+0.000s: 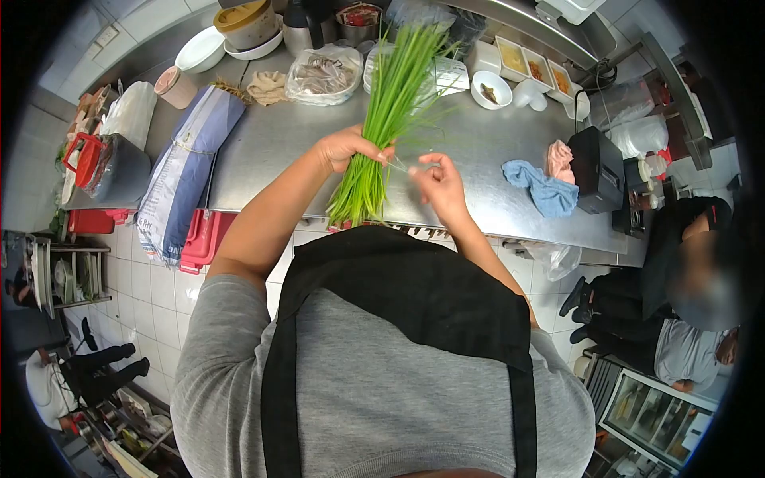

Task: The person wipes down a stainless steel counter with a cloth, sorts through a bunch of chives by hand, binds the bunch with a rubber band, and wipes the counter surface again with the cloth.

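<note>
A long bunch of green chives (398, 88) leans over the near edge of the steel table, its cut ends toward me. Around its lower part my left hand (348, 150) is closed, thumb across the stalks. Just to the right, my right hand (441, 190) is closed in a pinch and slightly blurred. A thin pale strand (400, 165) runs from the bunch to the fingers of that hand; whether it is string or a rubber band I cannot tell.
On the steel table (279, 147) lie a blue-white sack (191, 147), a bagged bowl (323, 76), a white bowl (491, 89) and a blue cloth (542, 187). A black machine (598, 171) stands at the right. Other people are at both sides.
</note>
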A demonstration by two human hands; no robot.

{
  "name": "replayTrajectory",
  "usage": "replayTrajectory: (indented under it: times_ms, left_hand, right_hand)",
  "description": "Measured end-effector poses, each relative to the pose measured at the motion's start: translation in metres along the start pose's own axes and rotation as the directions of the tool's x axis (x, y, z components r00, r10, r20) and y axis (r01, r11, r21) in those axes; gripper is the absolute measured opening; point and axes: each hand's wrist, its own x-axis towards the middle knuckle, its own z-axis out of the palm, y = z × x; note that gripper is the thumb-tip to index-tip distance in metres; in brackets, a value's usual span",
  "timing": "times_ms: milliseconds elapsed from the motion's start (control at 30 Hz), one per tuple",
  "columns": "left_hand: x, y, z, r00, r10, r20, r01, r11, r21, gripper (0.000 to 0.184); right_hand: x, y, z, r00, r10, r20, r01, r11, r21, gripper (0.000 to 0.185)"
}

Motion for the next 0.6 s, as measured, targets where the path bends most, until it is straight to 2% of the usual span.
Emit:
replayTrajectory:
  times_ms: [33, 67, 100, 167, 233, 267, 300, 400, 433, 533, 567, 600]
  left_hand:
    - [0.000, 0.001, -0.002, 0.999, 0.011, -0.047, -0.012, 1.000, -0.026, 0.044]
    - [-0.001, 0.001, -0.008, 0.998, 0.006, -0.064, -0.009, 0.999, -0.040, 0.043]
    - [0.000, 0.000, -0.019, 0.997, 0.004, -0.081, -0.008, 0.999, -0.054, 0.043]
    - [0.001, 0.003, -0.029, 0.990, 0.003, -0.141, -0.008, 0.999, -0.038, 0.041]
    - [0.000, 0.004, -0.033, 0.975, 0.000, -0.224, 0.005, 1.000, 0.018, 0.040]
    - [0.003, 0.004, -0.038, 0.971, 0.005, -0.239, -0.011, 1.000, -0.022, 0.039]
    - [0.006, 0.004, -0.040, 0.967, 0.011, -0.253, -0.027, 0.998, -0.061, 0.038]
    - [0.009, 0.009, -0.043, 0.946, -0.011, -0.325, -0.039, 0.988, -0.147, 0.033]
    - [0.009, 0.013, -0.042, 0.935, -0.026, -0.355, -0.038, 0.984, -0.172, 0.032]
    - [0.008, 0.020, -0.037, 0.952, -0.055, -0.302, 0.018, 0.992, -0.124, 0.029]
    - [0.009, 0.021, -0.034, 0.954, -0.095, -0.284, 0.062, 0.990, -0.123, 0.029]
    - [0.010, 0.021, -0.030, 0.954, -0.136, -0.266, 0.107, 0.987, -0.121, 0.029]
  right_hand:
    - [-0.008, -0.005, -0.004, 0.994, -0.109, 0.031, 0.113, 0.946, -0.302, 0.014]
    - [-0.016, -0.009, -0.008, 0.975, -0.202, 0.094, 0.219, 0.792, -0.570, 0.014]
    - [-0.023, -0.010, -0.014, 0.924, -0.349, 0.154, 0.372, 0.732, -0.571, 0.014]
    - [-0.034, -0.014, -0.025, 0.748, -0.604, 0.275, 0.640, 0.545, -0.542, 0.015]
    - [-0.044, -0.032, -0.026, 0.609, -0.721, 0.331, 0.771, 0.441, -0.459, 0.017]
    - [-0.050, -0.043, -0.026, 0.532, -0.771, 0.349, 0.826, 0.381, -0.416, 0.019]
    - [-0.061, -0.054, -0.020, 0.622, -0.743, 0.248, 0.766, 0.510, -0.391, 0.024]
    - [-0.069, -0.059, -0.027, 0.666, -0.698, 0.264, 0.699, 0.460, -0.547, 0.029]
    - [-0.070, -0.062, -0.029, 0.757, -0.595, 0.270, 0.618, 0.518, -0.591, 0.031]
    - [-0.050, -0.045, -0.050, 0.859, -0.503, 0.100, 0.337, 0.408, -0.848, 0.031]
    - [-0.043, -0.042, -0.055, 0.834, -0.545, 0.089, 0.334, 0.369, -0.868, 0.024]
    - [-0.039, -0.040, -0.061, 0.860, -0.499, 0.102, 0.304, 0.343, -0.889, 0.020]
